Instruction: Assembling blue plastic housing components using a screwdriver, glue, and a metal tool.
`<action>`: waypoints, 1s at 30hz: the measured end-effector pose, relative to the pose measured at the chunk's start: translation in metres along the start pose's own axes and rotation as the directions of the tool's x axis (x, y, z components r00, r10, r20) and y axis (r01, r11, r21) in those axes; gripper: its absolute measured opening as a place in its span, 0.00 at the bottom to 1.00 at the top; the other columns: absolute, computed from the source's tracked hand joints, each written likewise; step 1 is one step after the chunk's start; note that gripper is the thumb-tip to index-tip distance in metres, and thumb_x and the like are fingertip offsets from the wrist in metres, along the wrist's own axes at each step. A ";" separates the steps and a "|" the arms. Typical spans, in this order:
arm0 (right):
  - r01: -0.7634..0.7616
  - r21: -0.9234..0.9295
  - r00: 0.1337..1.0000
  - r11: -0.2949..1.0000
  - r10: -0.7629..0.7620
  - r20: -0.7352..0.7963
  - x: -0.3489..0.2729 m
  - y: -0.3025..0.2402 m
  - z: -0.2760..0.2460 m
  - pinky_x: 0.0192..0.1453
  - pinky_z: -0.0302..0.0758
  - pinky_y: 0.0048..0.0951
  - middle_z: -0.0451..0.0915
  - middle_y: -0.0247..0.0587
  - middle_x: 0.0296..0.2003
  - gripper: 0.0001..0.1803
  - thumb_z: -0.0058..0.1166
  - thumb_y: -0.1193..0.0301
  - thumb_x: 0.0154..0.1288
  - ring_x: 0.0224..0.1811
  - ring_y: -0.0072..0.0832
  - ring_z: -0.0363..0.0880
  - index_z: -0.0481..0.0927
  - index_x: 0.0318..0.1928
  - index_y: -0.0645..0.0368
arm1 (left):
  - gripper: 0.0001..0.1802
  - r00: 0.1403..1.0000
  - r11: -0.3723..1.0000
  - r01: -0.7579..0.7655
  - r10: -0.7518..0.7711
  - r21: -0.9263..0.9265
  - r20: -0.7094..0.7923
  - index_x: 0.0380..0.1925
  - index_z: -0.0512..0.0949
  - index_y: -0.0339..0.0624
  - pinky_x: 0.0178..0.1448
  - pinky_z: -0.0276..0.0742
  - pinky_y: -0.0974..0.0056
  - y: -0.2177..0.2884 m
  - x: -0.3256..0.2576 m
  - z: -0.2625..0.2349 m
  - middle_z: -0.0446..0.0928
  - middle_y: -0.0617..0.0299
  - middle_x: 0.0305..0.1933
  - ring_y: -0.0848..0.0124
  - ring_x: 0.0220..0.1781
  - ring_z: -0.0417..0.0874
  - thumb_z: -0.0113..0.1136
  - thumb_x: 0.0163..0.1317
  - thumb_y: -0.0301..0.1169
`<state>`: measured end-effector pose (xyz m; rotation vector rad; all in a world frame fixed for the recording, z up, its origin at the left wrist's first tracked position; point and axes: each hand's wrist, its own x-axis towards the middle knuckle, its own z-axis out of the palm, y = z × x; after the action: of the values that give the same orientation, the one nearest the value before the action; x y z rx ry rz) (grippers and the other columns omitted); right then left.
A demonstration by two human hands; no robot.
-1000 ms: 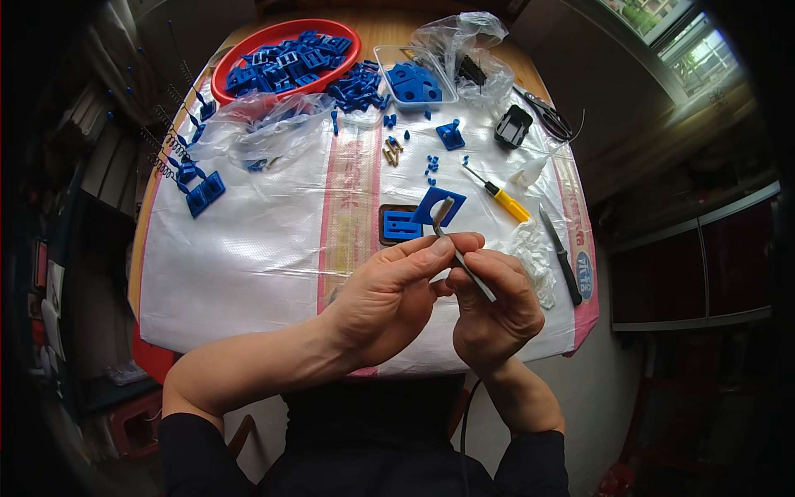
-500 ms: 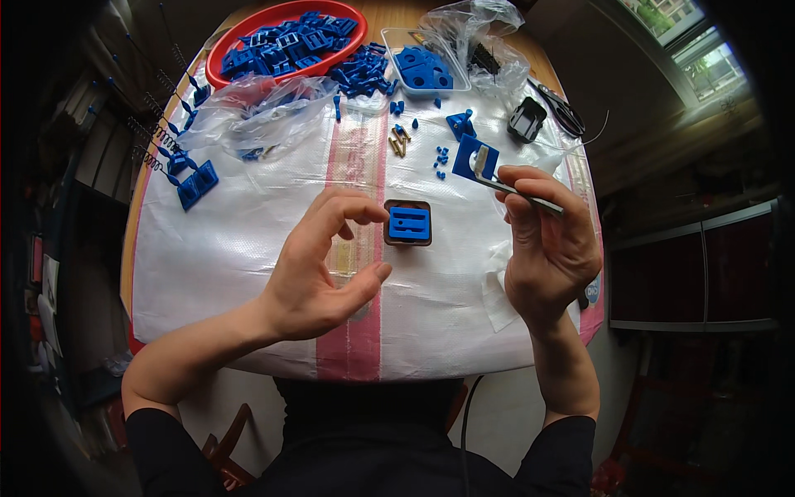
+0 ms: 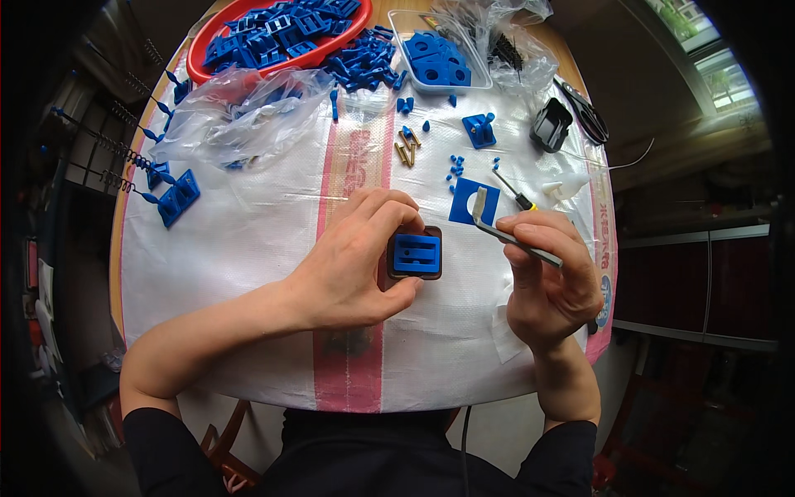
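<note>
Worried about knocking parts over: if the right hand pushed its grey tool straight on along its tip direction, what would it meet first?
Probably the flat blue square plate beneath the grey tool tip; the right hand height is unclear.

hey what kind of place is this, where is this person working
Probably a small home or workshop assembly table. A red bowl heaped with blue plastic parts, a screwdriver and brass pins lie on a woven plastic sheet, while the left hand grips a blue block.

Only one view is given: a fisheye shot taken from the head, aimed pretty much straight down at the table (image 3: pixel 248 248). Everything's seen from close up, forearms are brought in from the bottom edge, and straight edges get bent near the rim.
</note>
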<state>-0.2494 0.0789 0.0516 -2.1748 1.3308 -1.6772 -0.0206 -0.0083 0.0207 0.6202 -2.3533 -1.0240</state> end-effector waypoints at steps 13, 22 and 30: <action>-0.046 -0.052 0.971 0.998 0.056 0.234 0.007 -0.004 0.002 0.40 0.84 0.33 0.88 0.46 0.38 0.22 0.74 0.87 0.49 0.37 0.39 0.88 0.85 0.46 0.65 | 0.27 0.995 0.996 -0.069 0.065 -0.048 -0.082 0.49 0.74 0.38 0.67 0.71 0.51 -0.013 0.001 0.007 0.78 0.51 0.54 0.52 0.60 0.77 0.74 0.47 0.25; -0.096 -0.049 0.947 0.994 0.107 0.303 0.005 -0.004 0.006 0.39 0.85 0.34 0.87 0.46 0.38 0.21 0.74 0.87 0.49 0.36 0.39 0.88 0.84 0.46 0.65 | 0.25 0.992 0.999 -0.037 0.034 -0.027 -0.119 0.46 0.76 0.40 0.63 0.70 0.50 -0.013 0.002 0.011 0.77 0.53 0.50 0.52 0.58 0.77 0.73 0.47 0.27; -0.109 -0.014 0.931 0.994 0.107 0.349 0.007 -0.005 0.007 0.39 0.86 0.34 0.87 0.45 0.39 0.24 0.72 0.88 0.45 0.36 0.39 0.88 0.83 0.46 0.66 | 0.26 0.993 0.999 -0.021 0.017 -0.036 -0.116 0.47 0.76 0.41 0.61 0.70 0.50 -0.012 0.004 0.009 0.77 0.55 0.49 0.54 0.58 0.77 0.76 0.46 0.28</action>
<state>-0.2403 0.0746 0.0567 -2.2167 1.3122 -1.1807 -0.0263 -0.0134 0.0072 0.6249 -2.2308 -0.9947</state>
